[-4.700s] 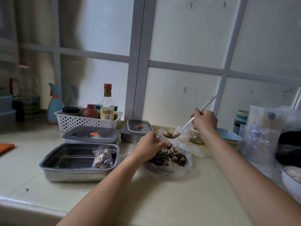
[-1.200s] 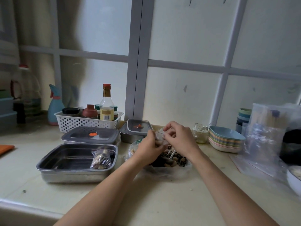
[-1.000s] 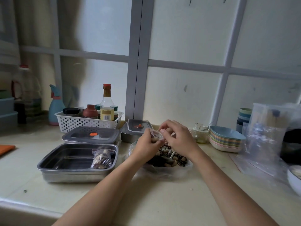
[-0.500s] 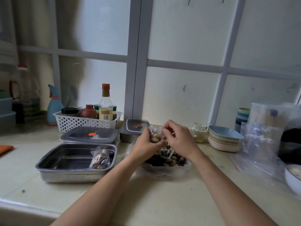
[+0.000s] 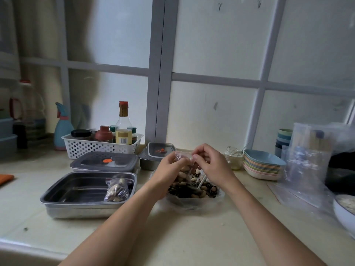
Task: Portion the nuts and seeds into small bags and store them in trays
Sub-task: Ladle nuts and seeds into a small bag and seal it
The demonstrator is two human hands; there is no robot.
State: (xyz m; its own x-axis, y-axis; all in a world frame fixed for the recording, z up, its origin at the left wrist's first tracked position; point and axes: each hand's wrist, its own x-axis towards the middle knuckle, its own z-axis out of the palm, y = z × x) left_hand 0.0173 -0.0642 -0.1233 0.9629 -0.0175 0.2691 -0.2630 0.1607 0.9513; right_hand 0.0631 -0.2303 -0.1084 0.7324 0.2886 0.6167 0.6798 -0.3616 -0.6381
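One steel tray (image 5: pixel 57 191) at left holds a filled bag (image 5: pixel 116 190), loose nuts and seeds (image 5: pixel 192 189) lie beside it, and above them the left hand (image 5: pixel 169 169) and right hand (image 5: pixel 213 166) pinch the small bag (image 5: pixel 183 156) at its mouth — best pressed shut end to end, held upright.

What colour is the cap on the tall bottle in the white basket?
The cap is red; head view.
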